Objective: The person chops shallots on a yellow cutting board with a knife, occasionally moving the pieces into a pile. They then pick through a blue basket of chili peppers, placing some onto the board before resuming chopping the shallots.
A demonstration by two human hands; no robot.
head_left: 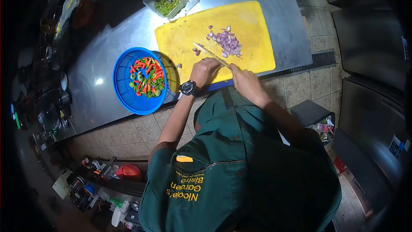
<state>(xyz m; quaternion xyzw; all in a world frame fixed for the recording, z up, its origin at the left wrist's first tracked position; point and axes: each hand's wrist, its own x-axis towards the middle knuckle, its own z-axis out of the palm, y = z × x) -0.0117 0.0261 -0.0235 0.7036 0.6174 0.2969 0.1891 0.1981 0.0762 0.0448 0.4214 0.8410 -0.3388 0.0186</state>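
Note:
My right hand [246,82] grips a knife [208,52] by its handle, the blade slanting up and left over the yellow cutting board [253,21]. Close beside the blade, my left hand [205,71], with a black watch at the wrist, rests on the board with fingers curled down. Whatever lies under those fingertips is hidden. Beyond the knife sits a pile of cut purple shallots [228,44]. A few shallot pieces [197,52] lie apart, left of the blade tip.
A blue plastic basket [121,93] of red and green chillies [150,77] stands left of the board. Behind it, a clear container [149,1] holds chopped green and red vegetables [169,2]. All rest on a steel table [96,79]. Steel cabinets [369,38] stand at right.

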